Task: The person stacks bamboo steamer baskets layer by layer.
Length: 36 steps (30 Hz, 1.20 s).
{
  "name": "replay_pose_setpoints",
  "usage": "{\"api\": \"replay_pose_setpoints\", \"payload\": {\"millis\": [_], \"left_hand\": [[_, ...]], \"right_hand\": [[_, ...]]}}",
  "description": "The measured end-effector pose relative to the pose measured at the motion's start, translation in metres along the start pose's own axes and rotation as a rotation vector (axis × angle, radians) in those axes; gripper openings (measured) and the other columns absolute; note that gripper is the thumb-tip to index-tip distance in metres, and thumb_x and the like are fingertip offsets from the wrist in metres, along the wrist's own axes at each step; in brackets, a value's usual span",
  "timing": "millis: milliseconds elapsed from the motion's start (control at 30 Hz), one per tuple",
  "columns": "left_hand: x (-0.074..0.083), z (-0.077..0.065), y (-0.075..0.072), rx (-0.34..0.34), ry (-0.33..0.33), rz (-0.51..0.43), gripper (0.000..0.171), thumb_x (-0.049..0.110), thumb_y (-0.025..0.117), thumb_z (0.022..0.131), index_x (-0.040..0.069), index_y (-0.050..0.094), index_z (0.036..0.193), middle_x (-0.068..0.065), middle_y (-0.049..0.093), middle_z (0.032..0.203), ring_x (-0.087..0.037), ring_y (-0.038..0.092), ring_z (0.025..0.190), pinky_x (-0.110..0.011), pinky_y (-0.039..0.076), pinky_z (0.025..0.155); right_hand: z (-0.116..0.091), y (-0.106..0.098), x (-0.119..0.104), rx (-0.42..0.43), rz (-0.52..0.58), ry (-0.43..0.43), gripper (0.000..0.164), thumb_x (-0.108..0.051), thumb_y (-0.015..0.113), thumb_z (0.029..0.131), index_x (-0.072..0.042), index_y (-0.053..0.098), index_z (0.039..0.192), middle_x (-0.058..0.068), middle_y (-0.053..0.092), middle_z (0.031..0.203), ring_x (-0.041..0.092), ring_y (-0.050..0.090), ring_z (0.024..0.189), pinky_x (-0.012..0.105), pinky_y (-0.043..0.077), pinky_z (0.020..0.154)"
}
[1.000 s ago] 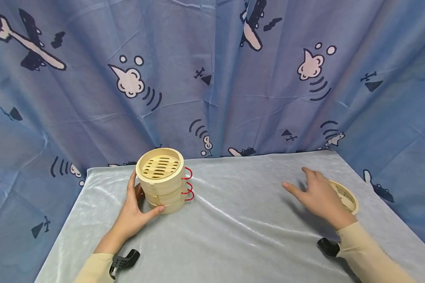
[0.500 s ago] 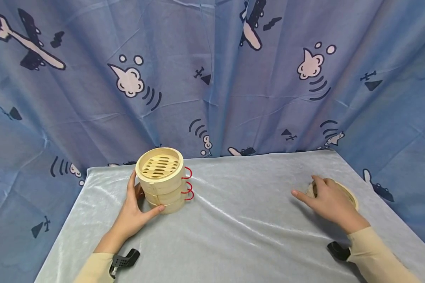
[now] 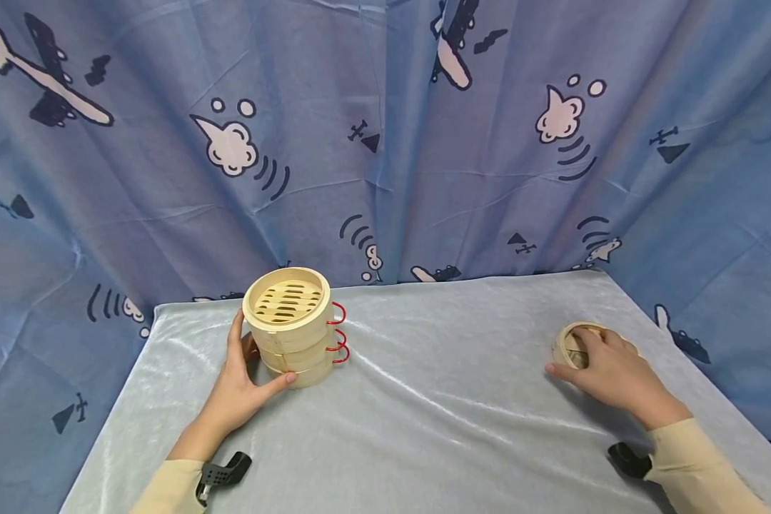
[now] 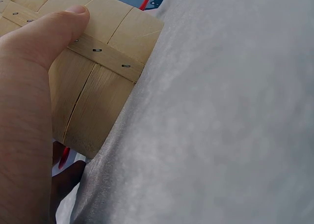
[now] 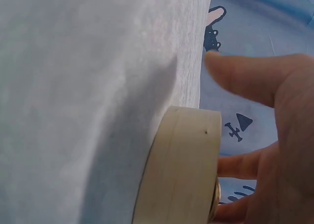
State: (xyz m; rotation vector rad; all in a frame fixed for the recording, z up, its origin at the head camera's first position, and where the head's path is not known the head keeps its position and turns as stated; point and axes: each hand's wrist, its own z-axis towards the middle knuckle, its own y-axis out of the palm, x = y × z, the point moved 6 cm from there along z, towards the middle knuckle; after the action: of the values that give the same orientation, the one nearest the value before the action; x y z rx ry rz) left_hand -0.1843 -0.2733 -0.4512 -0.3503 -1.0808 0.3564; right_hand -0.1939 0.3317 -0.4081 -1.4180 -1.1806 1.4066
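My left hand (image 3: 239,389) holds a stack of bamboo steamer baskets (image 3: 298,350), thumb along the near side and fingers round the left side. The top basket shows a slotted floor, and red loops stick out on the right. In the left wrist view the thumb lies on the stapled wall of the stack (image 4: 113,37). On the right, my right hand (image 3: 623,375) is over a shallow round bamboo steamer piece (image 3: 559,350), covering much of it. In the right wrist view the thumb stands apart from the piece's side wall (image 5: 179,165), with fingers beyond its rim.
A pale grey velvety cloth (image 3: 437,400) covers the table between the two hands. Behind it hangs a blue curtain (image 3: 321,143) with airplane prints. A black device (image 3: 228,471) sits on the left wrist, another (image 3: 630,460) on the right.
My right hand has moved right and toward me over the round bamboo piece, uncovering its left rim. The left hand and the stack stay in place.
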Motion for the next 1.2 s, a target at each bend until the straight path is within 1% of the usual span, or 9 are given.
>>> {"api": "replay_pose_setpoints", "payload": {"millis": [100,167,333,533,667,800,967,1100,1200], "left_hand": [[-0.001,-0.001,-0.001,0.006,-0.005,0.013,0.147,0.013,0.101,0.079,0.038,-0.007,0.175,-0.016,0.052,0.161,-0.015,0.049,0.146,-0.014,0.036,0.116],[-0.001,-0.001,-0.001,0.008,-0.010,0.021,0.146,0.013,0.101,0.079,0.038,-0.007,0.175,-0.017,0.052,0.160,-0.015,0.050,0.145,-0.014,0.036,0.115],[-0.001,-0.002,-0.001,0.007,-0.020,0.018,0.147,0.013,0.101,0.079,0.038,-0.007,0.175,-0.017,0.053,0.160,-0.021,0.051,0.144,-0.014,0.036,0.115],[0.000,-0.002,-0.001,0.008,-0.020,0.011,0.147,0.012,0.102,0.078,0.038,-0.006,0.175,-0.017,0.052,0.160,-0.025,0.050,0.145,-0.012,0.034,0.115],[0.000,-0.001,0.000,0.005,-0.021,0.005,0.148,0.012,0.102,0.078,0.039,-0.007,0.175,-0.017,0.050,0.162,-0.027,0.049,0.146,-0.011,0.033,0.115],[0.001,0.000,0.000,0.003,-0.018,-0.002,0.148,0.012,0.101,0.078,0.039,-0.007,0.175,-0.017,0.049,0.162,-0.030,0.048,0.147,-0.011,0.033,0.115],[0.002,0.001,-0.001,0.005,-0.015,-0.003,0.147,0.011,0.102,0.078,0.038,-0.005,0.175,-0.017,0.051,0.161,-0.031,0.049,0.145,-0.013,0.034,0.116],[0.001,0.001,-0.001,0.003,-0.018,-0.002,0.147,0.011,0.102,0.078,0.039,-0.005,0.175,-0.017,0.052,0.159,-0.032,0.050,0.145,-0.013,0.034,0.116],[0.000,0.001,0.000,-0.003,-0.022,-0.004,0.147,0.011,0.101,0.078,0.039,-0.005,0.175,-0.017,0.052,0.160,-0.032,0.050,0.145,-0.012,0.034,0.115]], "right_hand": [[0.000,0.001,0.002,-0.006,-0.005,-0.003,0.108,-0.068,0.074,0.095,0.013,0.040,0.158,0.056,0.032,0.149,0.079,0.037,0.127,0.088,0.039,0.093],[0.000,0.001,0.003,0.000,-0.010,-0.009,0.106,-0.064,0.077,0.094,0.013,0.041,0.157,0.056,0.032,0.149,0.079,0.037,0.127,0.088,0.039,0.093],[0.000,0.001,0.003,0.008,-0.022,-0.018,0.104,-0.057,0.082,0.091,0.013,0.041,0.157,0.056,0.032,0.149,0.079,0.037,0.127,0.088,0.038,0.092],[0.002,0.001,0.008,0.019,-0.032,-0.015,0.105,-0.056,0.084,0.090,0.013,0.042,0.157,0.056,0.035,0.146,0.078,0.039,0.126,0.088,0.039,0.094],[0.002,0.000,0.012,0.024,-0.023,-0.008,0.105,-0.059,0.081,0.092,0.015,0.042,0.156,0.056,0.037,0.145,0.077,0.041,0.125,0.087,0.039,0.094],[0.001,-0.003,0.013,0.044,-0.024,0.000,0.101,-0.065,0.072,0.098,0.013,0.045,0.155,0.054,0.042,0.144,0.076,0.044,0.124,0.087,0.039,0.092],[-0.001,-0.005,0.013,0.051,-0.023,0.046,0.098,-0.072,0.064,0.100,0.008,0.047,0.155,0.050,0.043,0.145,0.071,0.046,0.124,0.079,0.036,0.080],[-0.001,-0.005,0.014,0.039,-0.006,0.057,0.098,-0.071,0.065,0.100,0.007,0.045,0.156,0.052,0.040,0.144,0.074,0.043,0.124,0.087,0.040,0.081],[-0.003,-0.004,0.015,0.050,0.018,0.051,0.097,-0.069,0.067,0.099,0.006,0.045,0.156,0.054,0.038,0.142,0.076,0.038,0.125,0.088,0.042,0.082]]}}
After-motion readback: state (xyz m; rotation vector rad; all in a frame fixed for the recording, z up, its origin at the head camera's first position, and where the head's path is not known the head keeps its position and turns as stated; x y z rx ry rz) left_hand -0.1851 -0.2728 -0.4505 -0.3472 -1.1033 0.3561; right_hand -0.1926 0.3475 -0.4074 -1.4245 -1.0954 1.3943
